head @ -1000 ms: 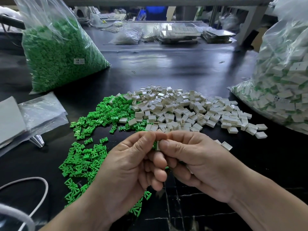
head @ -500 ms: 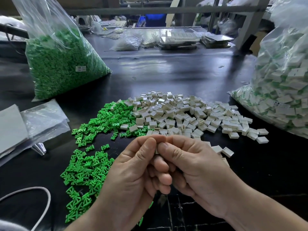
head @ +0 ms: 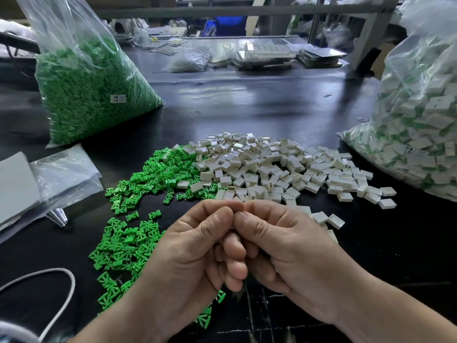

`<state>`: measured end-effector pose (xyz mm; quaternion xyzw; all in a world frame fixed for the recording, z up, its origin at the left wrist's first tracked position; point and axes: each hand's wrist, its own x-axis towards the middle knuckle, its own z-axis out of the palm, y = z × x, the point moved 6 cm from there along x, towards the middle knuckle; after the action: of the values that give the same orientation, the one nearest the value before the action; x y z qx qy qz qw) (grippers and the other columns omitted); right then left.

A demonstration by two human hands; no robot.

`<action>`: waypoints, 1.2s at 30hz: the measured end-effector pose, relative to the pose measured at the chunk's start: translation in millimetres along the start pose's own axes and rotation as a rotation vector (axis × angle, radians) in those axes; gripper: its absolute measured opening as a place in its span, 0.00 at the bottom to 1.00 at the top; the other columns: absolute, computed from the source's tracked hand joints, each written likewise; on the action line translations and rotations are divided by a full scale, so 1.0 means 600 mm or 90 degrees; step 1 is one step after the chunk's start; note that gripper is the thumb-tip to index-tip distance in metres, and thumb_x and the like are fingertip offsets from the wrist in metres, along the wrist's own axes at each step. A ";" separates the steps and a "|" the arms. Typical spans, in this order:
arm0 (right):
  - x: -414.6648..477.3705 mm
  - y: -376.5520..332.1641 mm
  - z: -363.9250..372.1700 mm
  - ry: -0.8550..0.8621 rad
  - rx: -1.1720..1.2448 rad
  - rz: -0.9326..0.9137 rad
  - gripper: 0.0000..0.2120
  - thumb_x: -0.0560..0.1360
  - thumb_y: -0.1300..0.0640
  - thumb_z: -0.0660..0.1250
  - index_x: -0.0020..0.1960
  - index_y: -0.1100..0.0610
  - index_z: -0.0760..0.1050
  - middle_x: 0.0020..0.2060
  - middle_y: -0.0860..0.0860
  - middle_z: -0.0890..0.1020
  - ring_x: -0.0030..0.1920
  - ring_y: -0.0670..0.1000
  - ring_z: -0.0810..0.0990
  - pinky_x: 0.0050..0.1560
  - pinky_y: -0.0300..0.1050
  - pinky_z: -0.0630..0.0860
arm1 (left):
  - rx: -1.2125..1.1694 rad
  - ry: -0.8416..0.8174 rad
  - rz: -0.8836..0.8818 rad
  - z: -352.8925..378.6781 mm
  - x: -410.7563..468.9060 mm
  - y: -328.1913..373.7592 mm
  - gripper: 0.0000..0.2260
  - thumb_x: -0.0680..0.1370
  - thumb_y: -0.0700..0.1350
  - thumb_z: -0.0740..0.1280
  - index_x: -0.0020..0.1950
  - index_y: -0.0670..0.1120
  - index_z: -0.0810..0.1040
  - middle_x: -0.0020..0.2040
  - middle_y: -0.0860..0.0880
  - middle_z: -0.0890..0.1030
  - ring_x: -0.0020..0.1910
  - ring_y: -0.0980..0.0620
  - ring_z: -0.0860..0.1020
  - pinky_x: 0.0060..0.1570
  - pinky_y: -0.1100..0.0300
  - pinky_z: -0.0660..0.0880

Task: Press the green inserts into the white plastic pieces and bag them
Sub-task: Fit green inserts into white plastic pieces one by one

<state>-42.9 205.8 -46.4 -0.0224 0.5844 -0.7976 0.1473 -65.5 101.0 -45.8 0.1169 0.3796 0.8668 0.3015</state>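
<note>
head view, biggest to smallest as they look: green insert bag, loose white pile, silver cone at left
1-2. green insert bag and loose white pile: similar spread, bag sits farther back, so unranked.
3. silver cone, clearly smallest.

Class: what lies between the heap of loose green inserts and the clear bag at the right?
The heap of loose white plastic pieces lies there, mingling with the green inserts at its left edge and spreading toward the bag. The head view shows this.
</note>
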 end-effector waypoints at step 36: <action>0.010 0.001 -0.012 -0.024 0.103 0.074 0.07 0.71 0.55 0.65 0.36 0.56 0.75 0.30 0.53 0.75 0.21 0.46 0.69 0.19 0.35 0.61 | 0.951 0.151 0.397 0.028 -0.026 0.065 0.02 0.75 0.51 0.64 0.45 0.57 0.76 0.42 0.63 0.80 0.39 0.65 0.78 0.33 0.79 0.68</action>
<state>-50.1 210.8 -50.2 0.0086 0.5154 -0.8320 0.2053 -63.1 80.4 -5.5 0.2945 0.8367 0.4356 -0.1529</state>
